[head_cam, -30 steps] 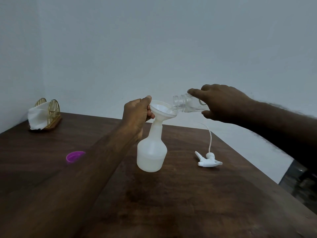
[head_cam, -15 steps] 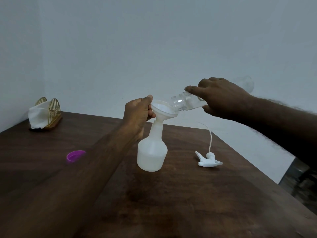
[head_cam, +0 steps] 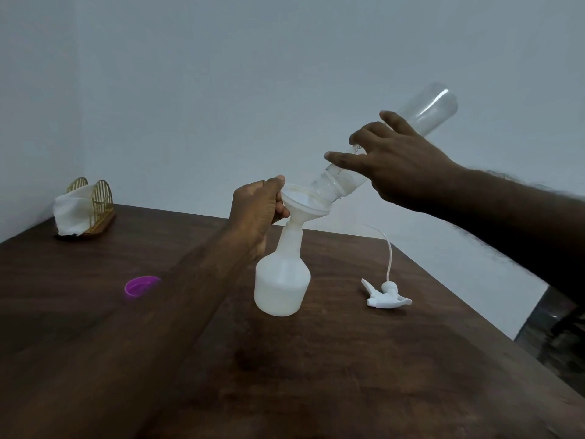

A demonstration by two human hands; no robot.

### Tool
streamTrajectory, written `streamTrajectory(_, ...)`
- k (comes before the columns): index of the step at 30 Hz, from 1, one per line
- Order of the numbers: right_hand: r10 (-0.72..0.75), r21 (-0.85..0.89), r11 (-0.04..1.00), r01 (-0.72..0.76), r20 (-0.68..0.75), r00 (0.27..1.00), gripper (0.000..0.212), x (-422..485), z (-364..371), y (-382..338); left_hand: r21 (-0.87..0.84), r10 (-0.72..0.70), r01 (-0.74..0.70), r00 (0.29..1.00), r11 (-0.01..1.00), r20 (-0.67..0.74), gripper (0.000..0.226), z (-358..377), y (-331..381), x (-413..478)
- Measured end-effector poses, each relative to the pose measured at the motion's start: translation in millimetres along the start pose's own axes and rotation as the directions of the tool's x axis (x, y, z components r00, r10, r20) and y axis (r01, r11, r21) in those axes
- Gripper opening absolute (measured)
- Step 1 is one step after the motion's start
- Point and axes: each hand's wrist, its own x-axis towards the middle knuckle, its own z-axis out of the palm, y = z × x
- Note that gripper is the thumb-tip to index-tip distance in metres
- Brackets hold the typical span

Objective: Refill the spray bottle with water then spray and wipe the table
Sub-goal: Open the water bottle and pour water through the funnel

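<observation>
The right hand's fingers (head_cam: 364,136) lie spread along a clear bottle (head_cam: 432,106), forefinger stretched toward the neck and thumb curled beneath. The right hand (head_cam: 405,167) grips the bottle at mid-body. A second ago the bottle lay nearly level. Now it is tipped steeply, its base lifted toward 2 o'clock and its mouth pushed down into the funnel (head_cam: 302,202). The hand has climbed with it.

The left hand (head_cam: 256,212) has not shifted: thumb and curled fingers pinch the funnel's rim at its 9 o'clock edge, holding it in the neck of the spray bottle (head_cam: 281,280).

The spray bottle stands upright near the middle of the dark wooden table (head_cam: 348,375), its top off. Through its cloudy white wall, liquid shows in roughly the lower half of the body. The upper part of the clear bottle looks empty, with only a pale trace near the neck. Whether water is running through the funnel cannot be made out.

The trigger head (head_cam: 387,294) lies on the table at 3 o'clock from the spray bottle, apart from it, its thin dip tube curving upward. A purple cap (head_cam: 141,286) lies open side up at 9 o'clock, beyond the left forearm. At 10 o'clock, in the far corner, a gold wire holder (head_cam: 101,198) contains a white cloth (head_cam: 71,210).
</observation>
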Motion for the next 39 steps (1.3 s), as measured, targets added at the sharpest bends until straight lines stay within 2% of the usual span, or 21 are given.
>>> streamTrajectory(16, -0.099, -0.051, 0.994, 0.095, -0.075, 0.992, 0.053, 8.1, -7.5, -3.2, 0.016, -0.004, 0.004, 1.0, 1.0, -0.012, 0.033, -0.8, -0.4, 0.2)
streamTrajectory(22, -0.078, -0.051, 0.996, 0.074, -0.085, 0.993, 0.052, 7.8, -6.8, -4.9, 0.021, -0.008, 0.009, 1.0, 1.0, -0.014, 0.03, -0.5, -0.2, -1.3)
streamTrajectory(29, 0.021, -0.036, 0.999, -0.023, -0.052, 0.998, 0.054, 4.8, 0.0, -8.6, 0.014, -0.013, 0.013, 1.0, 1.0, -0.013, 0.03, -1.4, 0.0, -0.5)
streamTrajectory(34, -0.038, -0.086, 0.996, 0.028, -0.116, 0.993, 0.053, -2.5, 6.6, -12.5, 0.01, -0.01, 0.011, 1.0, 1.0, -0.019, 0.032, -2.0, -0.1, 0.3)
streamTrajectory(39, -0.002, -0.071, 0.997, -0.007, -0.136, 0.991, 0.055, -4.1, 8.7, -14.0, 0.007, -0.014, 0.014, 1.0, 1.0, -0.014, 0.033, -2.1, -1.6, 0.7)
